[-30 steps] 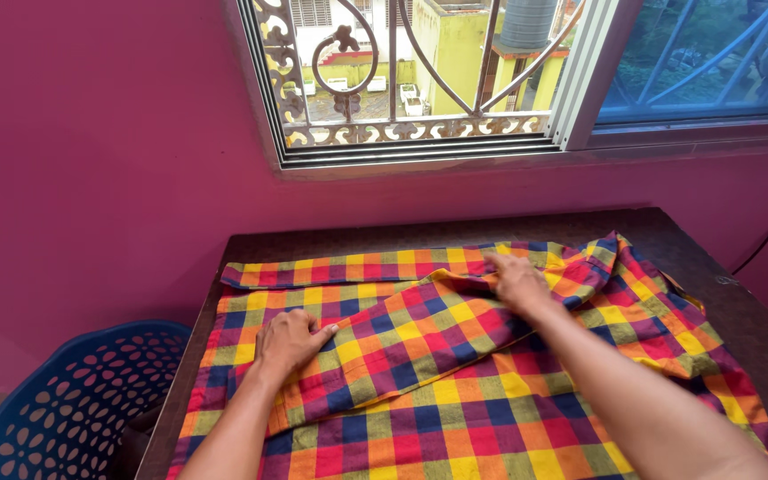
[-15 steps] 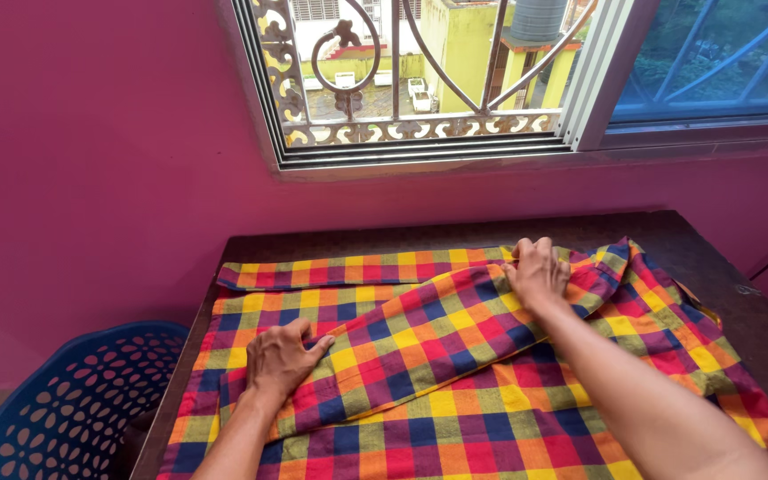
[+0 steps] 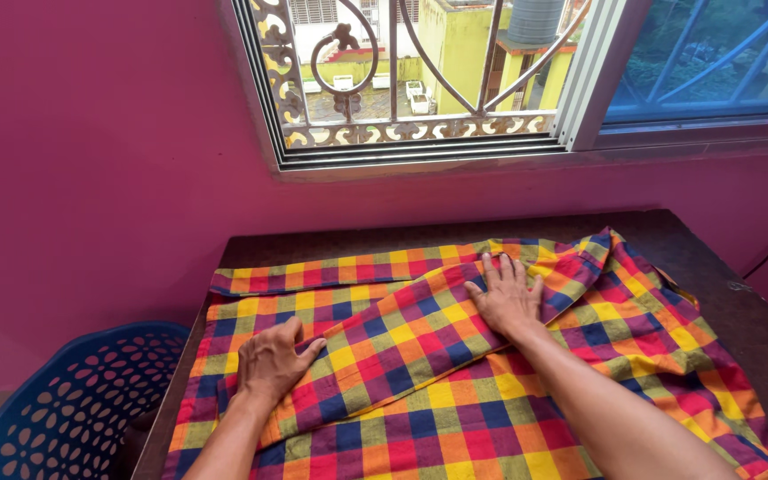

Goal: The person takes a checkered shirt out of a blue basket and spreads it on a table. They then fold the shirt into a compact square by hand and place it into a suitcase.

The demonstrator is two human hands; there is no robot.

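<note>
A magenta wall (image 3: 91, 160) fills the background behind a dark wooden desk (image 3: 713, 293), with a barred window (image 3: 420, 80) set into the wall above the desk's far edge, looking out on yellow and white buildings. Across nearly the whole desk lies a checked cloth (image 3: 455, 418) in red, yellow, blue and green, its far edge running close to the desk's back edge and its near part passing out of the bottom of the view. A folded strip of the same cloth crosses the desk's middle on a slant, rising from lower left to upper right, and the right-hand portion is rumpled into loose folds near the desk's right edge. To the left of the desk, lower than its top, stands a blue plastic laundry basket (image 3: 55, 409) with a pattern of petal-shaped holes; only part of it shows.

Both forearms reach onto the desk from the near side. The right hand (image 3: 508, 298) lies palm down on the upper end of the slanted fold, about the desk's centre, its grip spread flat with the fingers (image 3: 504, 271) fanned toward the wall, pressing the cloth and pinching nothing. The left hand (image 3: 273, 360) rests palm down on the lower end of that fold, toward the desk's left edge, its grip likewise flat on the fabric, fingers lying together and pointing right along the fold, the thumb out to the side.
</note>
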